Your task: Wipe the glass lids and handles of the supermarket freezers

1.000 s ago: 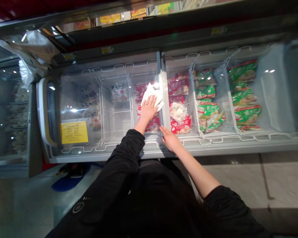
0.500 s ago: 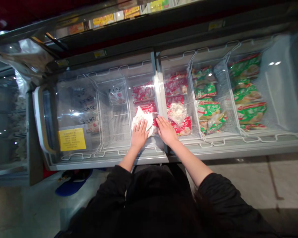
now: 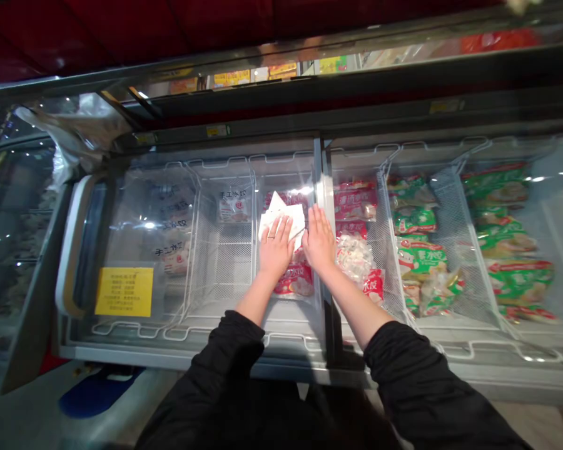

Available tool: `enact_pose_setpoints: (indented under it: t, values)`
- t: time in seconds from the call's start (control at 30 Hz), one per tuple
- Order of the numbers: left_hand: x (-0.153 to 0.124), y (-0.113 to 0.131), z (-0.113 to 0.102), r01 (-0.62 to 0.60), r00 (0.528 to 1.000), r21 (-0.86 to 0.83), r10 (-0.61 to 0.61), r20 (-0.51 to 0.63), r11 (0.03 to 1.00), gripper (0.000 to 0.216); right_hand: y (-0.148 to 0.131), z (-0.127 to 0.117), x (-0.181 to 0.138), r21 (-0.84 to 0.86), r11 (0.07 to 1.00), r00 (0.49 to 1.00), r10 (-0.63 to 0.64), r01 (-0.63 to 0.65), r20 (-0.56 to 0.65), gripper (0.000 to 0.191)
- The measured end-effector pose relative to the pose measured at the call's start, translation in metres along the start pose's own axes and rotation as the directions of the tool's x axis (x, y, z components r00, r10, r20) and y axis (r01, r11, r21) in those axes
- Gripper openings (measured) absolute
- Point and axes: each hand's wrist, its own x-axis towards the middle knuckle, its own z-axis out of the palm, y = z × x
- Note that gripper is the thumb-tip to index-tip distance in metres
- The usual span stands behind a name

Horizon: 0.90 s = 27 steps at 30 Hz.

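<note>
My left hand [image 3: 276,248] lies flat with fingers stretched on a white cloth [image 3: 284,215], pressing it against the glass lid [image 3: 206,206] of a chest freezer. My right hand [image 3: 319,240] rests open and flat on the glass right beside it, next to the lid's centre frame [image 3: 319,181]. Under the glass below both hands lie red bags of frozen dumplings [image 3: 295,279] in a wire basket.
More red bags [image 3: 356,203] and green bags [image 3: 420,256] fill baskets to the right. White-labelled bags [image 3: 232,206] sit in the left baskets. A yellow sticker [image 3: 124,292] is on the left lid. A blue object [image 3: 94,394] lies on the floor below.
My left hand pulled the cloth toward me, then pushed it back up the glass. My right hand moved up from the front edge to beside the left hand. The camera has come closer.
</note>
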Motion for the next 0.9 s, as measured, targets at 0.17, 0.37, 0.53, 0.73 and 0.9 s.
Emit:
enact_pose_setpoints:
  t: [0.17,0.37,0.53,0.73,0.9]
  values:
    - [0.086,-0.004,-0.015,-0.046,0.998,0.026,0.048,-0.042,0.999,0.062,-0.002,0.012,0.010,-0.010,1.000,0.997,0.026,-0.027,-0.068,0.067]
    - [0.146,-0.008,-0.029,-0.107,0.992,0.077,0.111,-0.056,0.991,0.060,0.004,0.016,0.009,-0.038,0.999,0.991,0.001,-0.007,-0.137,0.068]
    - [0.116,-0.014,-0.027,-0.390,0.921,0.081,0.391,0.004,0.917,0.059,0.009,0.023,0.010,0.002,0.999,0.987,0.044,-0.044,-0.157,0.071]
    - [0.051,-0.012,-0.023,-0.563,0.826,0.052,0.563,0.016,0.825,0.050,0.017,0.028,0.006,0.106,0.994,0.988,0.044,-0.029,-0.148,0.072]
    - [0.088,-0.017,-0.028,-0.656,0.754,0.039,0.652,0.077,0.754,0.050,0.021,0.032,0.006,0.112,0.993,0.978,0.067,-0.046,-0.196,0.076]
